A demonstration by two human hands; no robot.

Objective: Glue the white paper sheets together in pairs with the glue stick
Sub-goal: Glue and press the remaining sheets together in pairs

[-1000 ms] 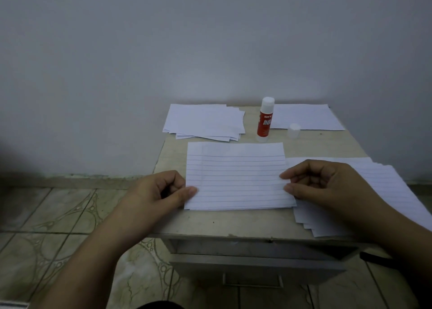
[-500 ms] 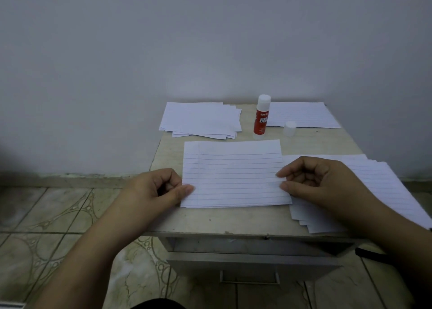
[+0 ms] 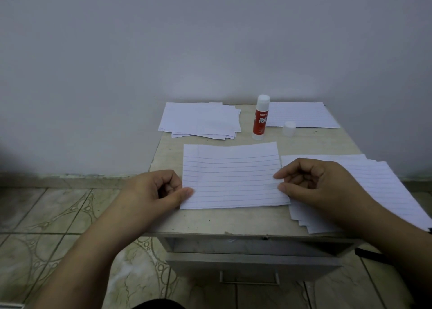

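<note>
A white ruled rectangular paper sheet lay flat on the pale beige counter, its long axis running from one hand to the other and its ruled lines following that axis. The left hand pinched the sheet's near left edge, thumb on top and the other fingers curled. The right hand pinched the right edge between thumb and forefinger, the remaining fingers curled in. Both forearms reached in from the near side, converging on the sheet.

Beneath and beyond the right hand lay a fanned stack of ruled white sheets. Farther from both hands, a red-and-white glue stick stood upright, uncapped, with its small translucent cap just to its right. Beyond the left hand lay a loose pile of plain white sheets; beyond the right, a single ruled sheet against the wall.
</note>
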